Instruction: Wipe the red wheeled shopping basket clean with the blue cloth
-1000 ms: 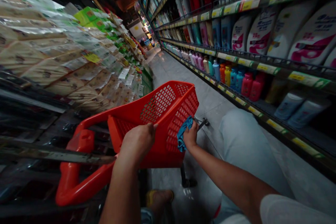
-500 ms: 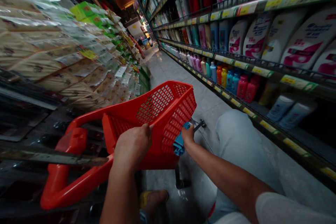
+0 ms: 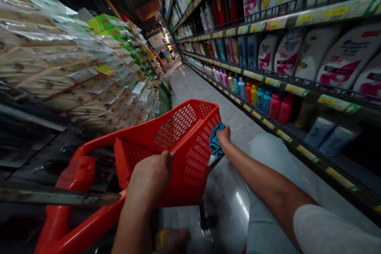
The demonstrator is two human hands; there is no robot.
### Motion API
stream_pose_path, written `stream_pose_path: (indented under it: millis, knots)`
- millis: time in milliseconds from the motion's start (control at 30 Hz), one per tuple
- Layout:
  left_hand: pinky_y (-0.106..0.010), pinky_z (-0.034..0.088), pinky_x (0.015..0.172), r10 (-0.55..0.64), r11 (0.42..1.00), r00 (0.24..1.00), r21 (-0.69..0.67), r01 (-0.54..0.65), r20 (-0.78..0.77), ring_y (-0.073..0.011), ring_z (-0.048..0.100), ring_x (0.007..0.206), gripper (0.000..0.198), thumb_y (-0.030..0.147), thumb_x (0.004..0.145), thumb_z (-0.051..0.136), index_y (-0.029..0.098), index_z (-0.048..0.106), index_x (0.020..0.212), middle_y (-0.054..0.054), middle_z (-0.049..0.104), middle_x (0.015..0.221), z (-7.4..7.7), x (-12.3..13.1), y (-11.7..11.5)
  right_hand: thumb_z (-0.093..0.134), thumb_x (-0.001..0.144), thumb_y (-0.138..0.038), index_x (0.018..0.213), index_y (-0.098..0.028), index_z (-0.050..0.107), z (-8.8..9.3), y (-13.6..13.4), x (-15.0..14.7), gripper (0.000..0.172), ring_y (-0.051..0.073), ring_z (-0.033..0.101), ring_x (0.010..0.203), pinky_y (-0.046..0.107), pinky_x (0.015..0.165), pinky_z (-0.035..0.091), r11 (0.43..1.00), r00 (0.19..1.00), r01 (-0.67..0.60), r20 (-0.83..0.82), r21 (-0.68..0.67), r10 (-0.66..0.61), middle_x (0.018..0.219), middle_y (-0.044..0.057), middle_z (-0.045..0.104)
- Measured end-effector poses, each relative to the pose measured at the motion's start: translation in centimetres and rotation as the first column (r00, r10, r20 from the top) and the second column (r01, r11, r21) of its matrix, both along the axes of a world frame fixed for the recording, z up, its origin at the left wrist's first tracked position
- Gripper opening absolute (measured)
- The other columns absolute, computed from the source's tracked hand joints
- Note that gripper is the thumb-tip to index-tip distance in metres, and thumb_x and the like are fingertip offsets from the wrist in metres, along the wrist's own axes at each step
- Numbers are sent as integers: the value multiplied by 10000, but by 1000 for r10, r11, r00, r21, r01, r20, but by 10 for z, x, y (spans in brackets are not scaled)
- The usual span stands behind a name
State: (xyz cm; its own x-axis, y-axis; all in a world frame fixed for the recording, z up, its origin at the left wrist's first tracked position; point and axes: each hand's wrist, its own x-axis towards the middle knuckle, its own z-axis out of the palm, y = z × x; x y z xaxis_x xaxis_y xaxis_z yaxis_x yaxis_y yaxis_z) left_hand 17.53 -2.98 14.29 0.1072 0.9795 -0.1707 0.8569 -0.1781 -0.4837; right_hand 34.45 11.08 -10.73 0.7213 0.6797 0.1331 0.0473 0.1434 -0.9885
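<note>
A red plastic shopping cart basket (image 3: 175, 127) with mesh walls stands in front of me, and its long red handle (image 3: 79, 172) reaches to the lower left. My left hand (image 3: 150, 178) grips the basket's near rim. My right hand (image 3: 224, 134) is shut on a crumpled blue cloth (image 3: 215, 140), pressing it against the basket's outer right wall. The basket's inside shows nothing in it, though my left hand hides part of it.
Shelves of white, pink and blue bottles (image 3: 262, 99) line the right side. Stacked wrapped packs (image 3: 74, 75) fill the left side. A grey tiled aisle floor (image 3: 193, 91) runs ahead, and a metal shelf bar (image 3: 53, 196) crosses the lower left.
My right hand has moved up the basket's right wall with the cloth. The basket has dropped a little lower in view, and my left hand stays on the rim.
</note>
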Motion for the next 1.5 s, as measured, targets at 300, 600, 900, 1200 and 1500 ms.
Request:
stream_pose_path:
  millis: [300, 600, 900, 1200, 1500]
  knots:
    - [-439, 544, 786, 32, 999, 999, 25, -31, -13, -355, 752, 970, 535, 282, 1021, 142, 154, 658, 1082, -176, 772, 933, -1, 8, 2, 486, 748, -111, 1212, -166, 498, 1, -40, -58, 468, 278, 520, 1204, 507, 1115, 394, 999, 999, 12, -47, -36, -14, 1196, 145, 545]
    - [-454, 553, 788, 8, 997, 1000, 83, -6, -29, -367, 751, 974, 569, 316, 1024, 133, 148, 674, 1074, -190, 773, 948, -5, 3, 8, 524, 683, -56, 1171, -222, 534, -1, -146, -125, 516, 254, 535, 1207, 439, 1092, 450, 828, 845, -520, 269, 211, 463, 1230, 105, 515]
    - [-448, 556, 790, -5, 994, 1000, 114, 6, -9, -362, 751, 971, 560, 326, 1023, 154, 143, 680, 1074, -186, 772, 941, -6, -1, 5, 536, 775, -82, 1262, -230, 517, 59, -117, -124, 509, 271, 527, 1215, 464, 1080, 460, 889, 902, -399, 267, 225, 338, 1266, 128, 523]
    - [-455, 552, 798, 12, 993, 1000, 119, -11, -11, -368, 748, 979, 582, 346, 1023, 147, 149, 693, 1070, -188, 771, 949, -7, 1, 3, 590, 740, -58, 1070, -242, 638, -33, -161, -124, 381, 252, 555, 1183, 433, 1059, 483, 771, 751, -622, 380, 134, 540, 1218, 95, 575]
    - [-461, 553, 785, 20, 993, 1000, 117, -19, -6, -372, 751, 964, 608, 364, 1014, 134, 153, 701, 1066, -190, 774, 942, -9, 5, 6, 585, 756, -169, 871, -258, 574, -67, -147, -123, 145, 208, 634, 734, 344, 716, 564, 791, 694, -597, -581, -135, 425, 672, -34, 565]
